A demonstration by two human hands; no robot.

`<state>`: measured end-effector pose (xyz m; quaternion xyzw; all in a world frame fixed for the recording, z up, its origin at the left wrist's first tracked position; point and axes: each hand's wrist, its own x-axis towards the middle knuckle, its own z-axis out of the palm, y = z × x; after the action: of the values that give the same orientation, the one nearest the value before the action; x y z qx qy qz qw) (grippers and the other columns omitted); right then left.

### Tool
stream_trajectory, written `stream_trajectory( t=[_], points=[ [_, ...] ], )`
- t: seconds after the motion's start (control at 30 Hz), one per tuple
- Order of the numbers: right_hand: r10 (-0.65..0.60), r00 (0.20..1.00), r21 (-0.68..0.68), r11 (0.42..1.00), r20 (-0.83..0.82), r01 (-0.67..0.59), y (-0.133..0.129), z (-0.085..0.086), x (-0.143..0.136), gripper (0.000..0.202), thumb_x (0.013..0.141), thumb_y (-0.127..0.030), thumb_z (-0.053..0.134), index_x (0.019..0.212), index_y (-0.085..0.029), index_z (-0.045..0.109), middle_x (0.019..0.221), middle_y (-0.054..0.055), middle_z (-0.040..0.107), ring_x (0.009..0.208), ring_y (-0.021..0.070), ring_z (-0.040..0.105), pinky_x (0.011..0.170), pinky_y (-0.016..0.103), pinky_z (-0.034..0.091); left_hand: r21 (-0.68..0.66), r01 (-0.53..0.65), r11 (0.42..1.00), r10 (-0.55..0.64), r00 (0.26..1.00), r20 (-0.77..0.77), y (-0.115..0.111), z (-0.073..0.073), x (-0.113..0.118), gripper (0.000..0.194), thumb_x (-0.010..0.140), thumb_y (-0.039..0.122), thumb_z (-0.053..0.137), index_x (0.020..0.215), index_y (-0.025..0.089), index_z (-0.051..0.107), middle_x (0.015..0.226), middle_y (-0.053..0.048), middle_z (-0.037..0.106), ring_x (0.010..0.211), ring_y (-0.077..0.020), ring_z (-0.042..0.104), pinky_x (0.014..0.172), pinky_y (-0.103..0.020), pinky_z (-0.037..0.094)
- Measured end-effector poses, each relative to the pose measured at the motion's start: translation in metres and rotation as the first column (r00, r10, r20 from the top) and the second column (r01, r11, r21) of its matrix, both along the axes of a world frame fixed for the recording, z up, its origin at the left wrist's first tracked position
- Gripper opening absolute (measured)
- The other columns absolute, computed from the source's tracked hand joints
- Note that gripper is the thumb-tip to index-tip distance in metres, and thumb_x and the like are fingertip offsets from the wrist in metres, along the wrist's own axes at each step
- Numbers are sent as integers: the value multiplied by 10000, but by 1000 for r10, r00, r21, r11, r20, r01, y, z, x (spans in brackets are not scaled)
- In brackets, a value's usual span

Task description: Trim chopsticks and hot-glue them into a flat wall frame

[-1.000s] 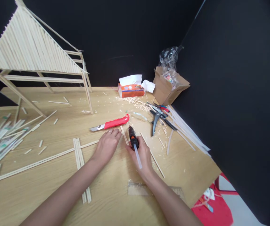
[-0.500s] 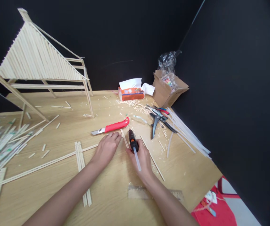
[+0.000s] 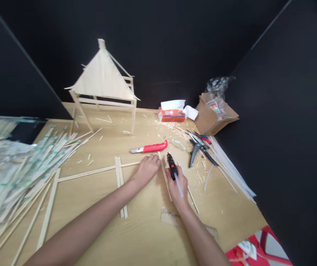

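My right hand [image 3: 178,183] is wrapped round a black hot glue gun [image 3: 171,166] with a clear glue stick poking from its back. The nozzle points away from me, just right of an upright-lying wooden stick [image 3: 164,176]. My left hand [image 3: 148,169] has its fingers bent together over the right end of a pair of long thin sticks [image 3: 92,172], where they meet that stick; the fingertips' exact hold is partly hidden. A short bundle of sticks [image 3: 121,188] crosses the long pair. A red utility knife [image 3: 155,147] with its blade out lies just beyond my left hand.
A stick-built model house [image 3: 103,79] stands at the back left. Bundled sticks [image 3: 22,184] cover the left side. Cutters [image 3: 194,149], glue sticks [image 3: 227,168], a tissue box [image 3: 172,115] and a cardboard box [image 3: 212,116] sit right. A clear ruler [image 3: 171,217] lies under my right forearm.
The view has turned left and widened, so everything appears shifted right and more bundled sticks show. Both hands keep about the same places relative to the knife and sticks.
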<state>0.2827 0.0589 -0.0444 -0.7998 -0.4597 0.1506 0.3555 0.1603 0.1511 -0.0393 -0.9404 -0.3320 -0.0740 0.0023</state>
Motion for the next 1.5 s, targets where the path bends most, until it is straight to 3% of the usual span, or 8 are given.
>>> stream_trajectory(
  t=[0.23,0.5,0.63,0.73,0.87,0.97,1.1,1.5],
  points=[
    [-4,1000,19,1000,18,4,-2,-6,-1,394,846,-523,458,995,-192,611,801,79,691,687,249,623,597,291,405,-61,-29,998,27,999,-34,-3,0,-2,286,882,315,553,1112,146,563,1095,-72,601,926,-185,607,784,-389,525],
    [34,999,75,997,-23,-33,3,8,4,387,817,-506,517,982,-172,623,842,104,703,749,263,636,635,322,446,-70,-48,996,55,993,107,-8,2,-11,314,881,315,553,1152,154,547,1144,-81,585,973,-202,597,813,-414,517],
    [55,996,105,993,-77,-46,6,32,6,441,827,-507,505,1048,-141,610,942,139,696,753,247,643,609,324,476,-84,-68,994,81,983,163,-17,9,-17,362,901,122,456,1262,107,473,1230,-140,563,1147,-235,537,975,-422,425],
    [108,988,122,988,-111,-94,7,51,2,421,836,-487,505,1058,-144,607,1032,143,680,856,240,642,672,328,499,-122,-97,988,118,975,188,-40,16,-40,455,879,21,369,1327,95,404,1309,-176,521,1262,-236,454,1067,-405,332],
    [238,963,114,968,-128,-224,14,62,-16,333,804,-417,581,1029,-172,606,1028,105,689,859,219,641,764,332,485,-194,-182,964,218,958,187,-87,13,-92,463,887,144,453,1344,142,379,1343,-178,503,1278,-254,445,1033,-420,392],
    [360,925,82,932,-119,-352,27,54,-38,288,785,-345,598,1033,-198,598,983,70,698,776,205,634,729,321,476,-254,-287,924,341,919,200,-115,2,-120,752,792,407,631,1397,114,294,1438,-236,361,1352,-335,307,1029,-467,400],
    [479,875,44,878,-69,-477,51,34,-69,230,776,-277,566,989,-196,603,936,57,678,815,212,614,751,316,453,-331,-351,876,439,865,243,-126,-11,-128,1015,688,560,674,1462,157,156,1519,-217,186,1399,-341,145,1080,-503,324],
    [486,872,2,873,59,-487,68,4,-89,179,785,-194,504,930,-180,607,895,63,619,895,226,551,810,326,418,-247,-346,905,397,896,199,-122,-18,-128,912,808,612,484,1471,102,121,1520,-202,186,1401,-327,154,1110,-490,274]
  ],
)
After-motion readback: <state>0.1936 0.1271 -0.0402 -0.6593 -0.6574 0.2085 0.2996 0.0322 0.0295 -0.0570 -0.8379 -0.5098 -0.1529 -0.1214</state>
